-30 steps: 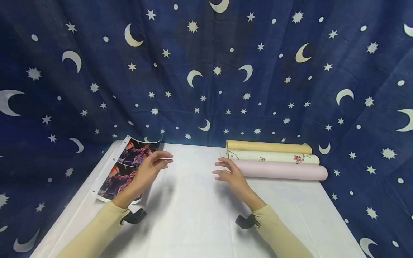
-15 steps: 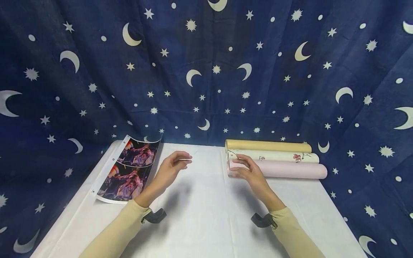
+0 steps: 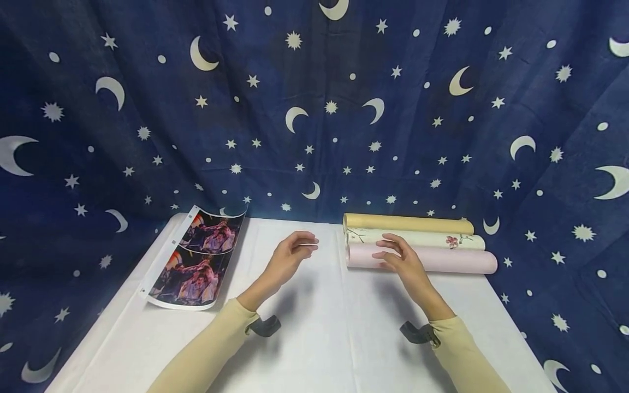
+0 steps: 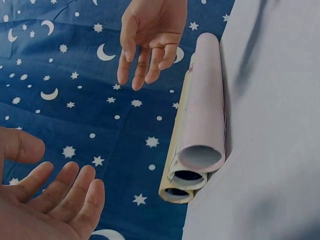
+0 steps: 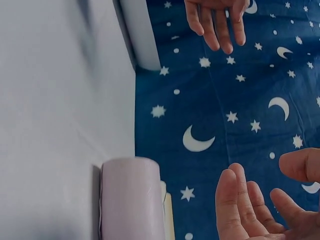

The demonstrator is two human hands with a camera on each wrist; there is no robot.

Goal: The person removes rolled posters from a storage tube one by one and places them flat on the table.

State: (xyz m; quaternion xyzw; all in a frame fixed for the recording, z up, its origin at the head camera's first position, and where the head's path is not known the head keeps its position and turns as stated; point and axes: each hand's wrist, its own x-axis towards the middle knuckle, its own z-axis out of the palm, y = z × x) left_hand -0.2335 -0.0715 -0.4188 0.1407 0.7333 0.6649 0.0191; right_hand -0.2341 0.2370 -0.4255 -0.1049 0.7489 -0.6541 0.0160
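Both hands hover above the white table with nothing in them, palms facing each other. My left hand is over the middle, its fingers relaxed and the thumb apart. My right hand is nearest the rolls and overlaps the pink roll in the head view. Behind the pink one lie a white roll with a floral print and a yellow roll, side by side. The left wrist view shows the hollow end of the pink roll.
At the left of the table lies a curled sheet printed with two similar colour pictures, its edges lifting. A dark blue curtain with moons and stars hangs behind the table and along both sides.
Both hands have moved to the right over the table, the left away from the printed sheet, the right across the near side of the rolls. The sheet and rolls have stayed put.
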